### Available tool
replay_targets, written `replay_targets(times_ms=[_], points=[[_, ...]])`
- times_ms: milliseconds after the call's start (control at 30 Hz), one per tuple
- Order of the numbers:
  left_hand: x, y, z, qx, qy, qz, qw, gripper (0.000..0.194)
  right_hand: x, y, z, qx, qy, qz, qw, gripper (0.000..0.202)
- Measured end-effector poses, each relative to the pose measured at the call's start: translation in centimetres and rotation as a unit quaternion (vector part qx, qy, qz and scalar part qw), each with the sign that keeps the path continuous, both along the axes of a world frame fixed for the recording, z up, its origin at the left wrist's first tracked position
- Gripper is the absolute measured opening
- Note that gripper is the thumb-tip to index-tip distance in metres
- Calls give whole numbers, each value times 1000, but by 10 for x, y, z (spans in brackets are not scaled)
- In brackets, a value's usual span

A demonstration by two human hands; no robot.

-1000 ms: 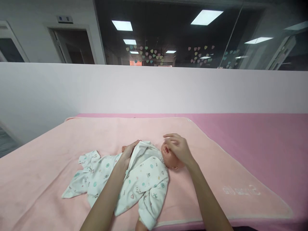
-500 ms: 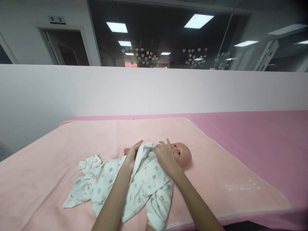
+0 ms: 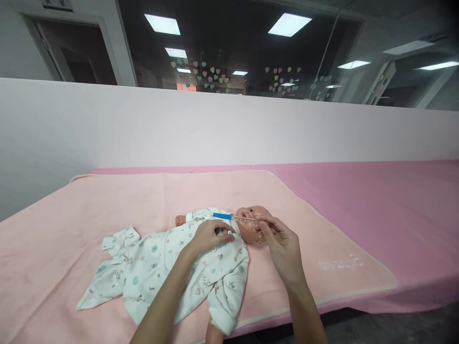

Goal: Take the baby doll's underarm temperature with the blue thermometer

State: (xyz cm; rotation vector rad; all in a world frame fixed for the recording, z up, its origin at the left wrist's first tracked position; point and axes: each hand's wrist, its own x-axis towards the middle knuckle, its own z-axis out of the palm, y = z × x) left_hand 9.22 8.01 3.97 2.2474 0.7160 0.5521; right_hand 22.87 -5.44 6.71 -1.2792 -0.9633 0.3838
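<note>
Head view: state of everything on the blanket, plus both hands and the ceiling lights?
Right hand: pinching the stick's clear end
Blue-ended stick: held roughly level, blue end leftward
Left hand: on the outfit's chest, grip unclear
Doll: lying down, dressed
Outfit: on the doll, lower part spread out
Blanket: spread, creased at left
Ceiling lights: lit

Both forearms are bare and angle inward. The left forearm (image 3: 164,295) slants up and rightward; the left hand (image 3: 211,236) faces palm down, fingers curved, a gap showing beside the thumb. The right forearm (image 3: 304,308) leans leftward, the right hand (image 3: 286,247) pinching between thumb and forefinger.
</note>
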Motion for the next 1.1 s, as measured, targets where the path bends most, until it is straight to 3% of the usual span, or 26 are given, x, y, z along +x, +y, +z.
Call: replay_targets(times_ms=[167, 267, 367, 467, 600, 700, 800, 900, 1000, 1100], points=[[-3, 6, -6, -24, -9, 3, 1000, 22, 11, -7, -2, -3, 11, 22, 1000, 27], [-3, 8, -6, -23, -57, -8, 998, 20, 33, -16, -15, -26, 42, 47, 998, 28], [-3, 9, -3, -35, -66, -20, 997, 19, 59, -28, -42, -80, 84, 68, 991, 30], [-2, 10, -1, -71, -57, -14, 996, 22, 79, -41, -77, -141, 85, 47, 985, 33], [-3, 11, -1, -125, -102, 11, 987, 28, 91, -50, -113, -199, -45, -18, 979, 30], [-5, 14, -1, -192, -114, 45, 974, 37, 92, -51, -125, -222, -158, -86, 958, 27], [-6, 18, -2, -237, -160, 83, 955, 37, 85, -47, -123, -230, -210, -138, 940, 24], [-8, 24, -5, -284, -218, 128, 925, 34, 65, -36, -108, -199, -222, -177, 938, 21], [-9, 26, -7, -334, -240, 163, 897, 38, 31, -16, -86, -135, -214, -111, 961, 19], [-10, 23, -6, -347, -233, 155, 895, 42, -6, 14, -69, -92, -232, -34, 968, 17]])
